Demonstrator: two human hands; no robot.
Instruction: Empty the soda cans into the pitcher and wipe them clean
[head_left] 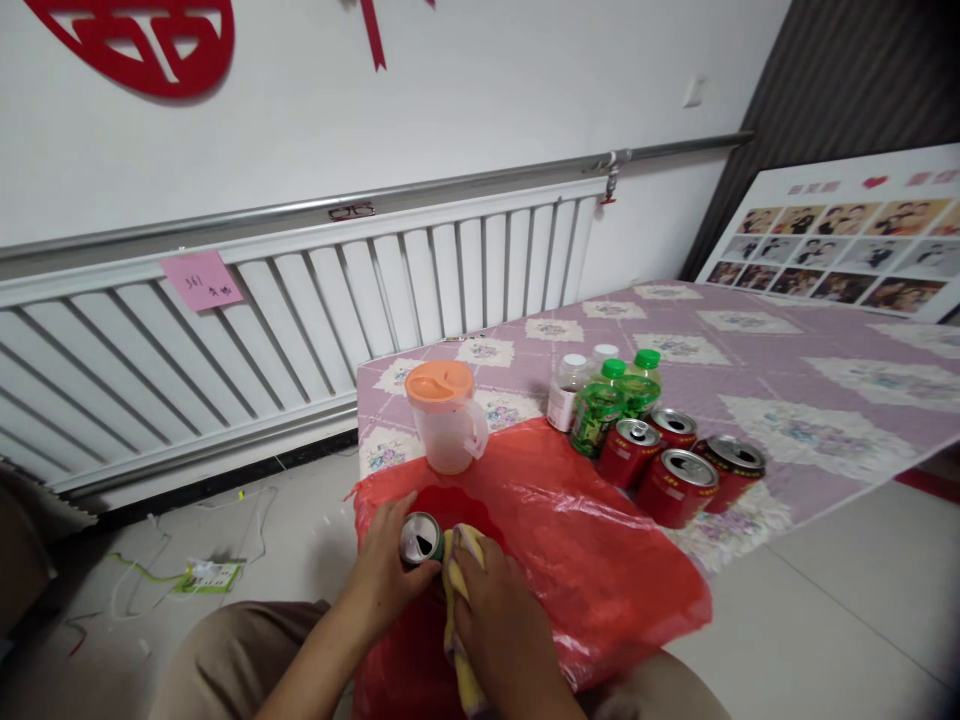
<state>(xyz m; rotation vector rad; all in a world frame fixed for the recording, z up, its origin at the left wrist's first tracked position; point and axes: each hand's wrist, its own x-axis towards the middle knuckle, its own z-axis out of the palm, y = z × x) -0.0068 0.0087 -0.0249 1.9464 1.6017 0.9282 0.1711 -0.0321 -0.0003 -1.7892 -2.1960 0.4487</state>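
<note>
My left hand [390, 565] is wrapped round an opened drink can [421, 538] with a silver top and a greenish side, held upright at the table's near edge. In my right hand [506, 620] a yellow cloth [459, 600] is bunched up and pressed against the can's right side. Under both hands a red plastic sheet [600, 560] covers the table corner and hangs over its edge. Just beyond the can stands a clear plastic pitcher [448, 435] with an orange lid. Most of the can's lower body is hidden by my hands and the cloth.
Several red drink cans [679, 485] stand to the right, with green-capped bottles [598, 410] and white-capped bottles [568, 392] behind them. A patterned tablecloth [652, 345] covers the table. The radiator [300, 320] lines the wall; a photo board [840, 230] leans at the far right.
</note>
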